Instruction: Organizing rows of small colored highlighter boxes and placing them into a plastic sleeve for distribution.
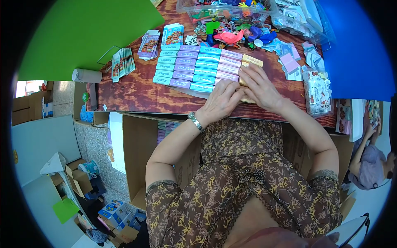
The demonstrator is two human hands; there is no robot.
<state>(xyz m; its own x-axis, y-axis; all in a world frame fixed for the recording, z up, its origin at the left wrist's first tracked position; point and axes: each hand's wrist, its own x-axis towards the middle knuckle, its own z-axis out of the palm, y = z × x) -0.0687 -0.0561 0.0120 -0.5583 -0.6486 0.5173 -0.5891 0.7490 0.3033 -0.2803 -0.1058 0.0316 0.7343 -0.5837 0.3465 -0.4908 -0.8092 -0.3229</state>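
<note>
Small flat boxes lie packed in columns near the table's front edge: pale green boxes (164,66), purple boxes (185,61), cyan boxes (206,65), pink boxes (228,69) and yellow boxes (252,60). My right hand (263,89) rests over the yellow column, its fingers stretched out along the boxes and hiding most of them. Against it, at the near end of the pink and yellow columns, my left hand (223,100) has its fingers curled and drawn together. Whatever lies between those fingers is hidden.
Printed cartons (173,34) and a fanned card stack (123,64) stand at the left. Behind the boxes are colourful small toys (231,37) and a clear bin (225,14). Packets (317,93) fill a clear container at the right. Another person (369,163) sits far right.
</note>
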